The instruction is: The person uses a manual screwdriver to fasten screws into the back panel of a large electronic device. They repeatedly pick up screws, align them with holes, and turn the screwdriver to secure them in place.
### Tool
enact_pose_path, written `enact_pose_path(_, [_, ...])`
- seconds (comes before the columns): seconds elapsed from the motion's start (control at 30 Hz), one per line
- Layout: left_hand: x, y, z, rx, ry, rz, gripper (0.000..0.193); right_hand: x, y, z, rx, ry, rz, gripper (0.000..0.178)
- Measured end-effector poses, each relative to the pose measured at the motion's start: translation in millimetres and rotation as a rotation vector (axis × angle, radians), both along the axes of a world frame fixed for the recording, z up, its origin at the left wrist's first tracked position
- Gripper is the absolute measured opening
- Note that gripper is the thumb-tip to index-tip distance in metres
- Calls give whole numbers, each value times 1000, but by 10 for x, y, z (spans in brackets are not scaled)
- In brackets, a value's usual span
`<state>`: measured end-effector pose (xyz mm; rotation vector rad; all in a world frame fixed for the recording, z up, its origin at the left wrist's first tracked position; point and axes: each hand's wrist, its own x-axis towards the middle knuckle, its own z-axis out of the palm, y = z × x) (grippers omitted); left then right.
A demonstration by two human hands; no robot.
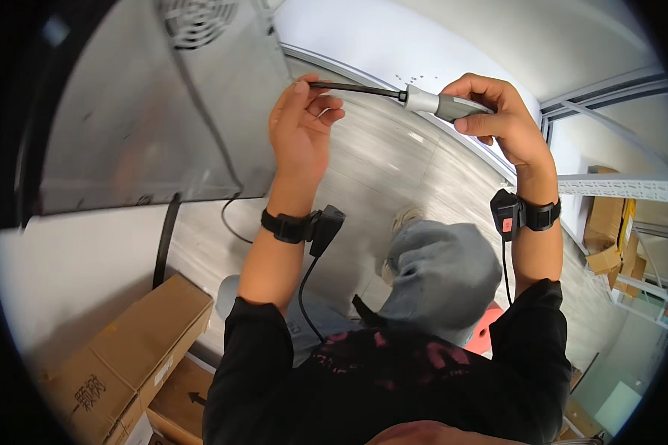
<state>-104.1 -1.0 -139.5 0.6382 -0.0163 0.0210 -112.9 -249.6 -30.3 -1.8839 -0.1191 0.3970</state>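
A screwdriver (421,99) with a grey and white handle and a dark shaft is held level in the air between both hands. My right hand (490,111) wraps its fingers and thumb round the handle's right end. At the left, my left hand (302,111) pinches the shaft's tip between thumb and forefinger, its other fingers curled loosely. The very end of the tip is hidden by those fingers. Each wrist wears a black strap with a small black device and a cable.
To the left stands a large grey metal panel (148,119) with a round vent and a hanging dark cable (204,119). Cardboard boxes (126,356) are stacked at the lower left. White metal shelving (616,185) with cartons rises on the right. Below the hands are my bent knees and the floor.
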Motion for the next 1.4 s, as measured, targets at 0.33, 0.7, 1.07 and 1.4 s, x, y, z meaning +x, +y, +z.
enact_pose_path(0.33, [1303,-1610,-1752,432,311,68,19,687,-1537,-2060,218,291,-366,29])
enact_pose_path(0.7, [1998,-2553,-2873,1823,-410,325,8,536,-2236,-3149,511,380,-719,29])
enact_pose_path(1.07, [1980,-2447,-2812,1835,-443,344,15,688,-2158,-3058,462,285,-654,27])
enact_pose_path(1.4, [938,-813,-998,515,3,-168,30,982,-796,-1806,268,82,-103,36])
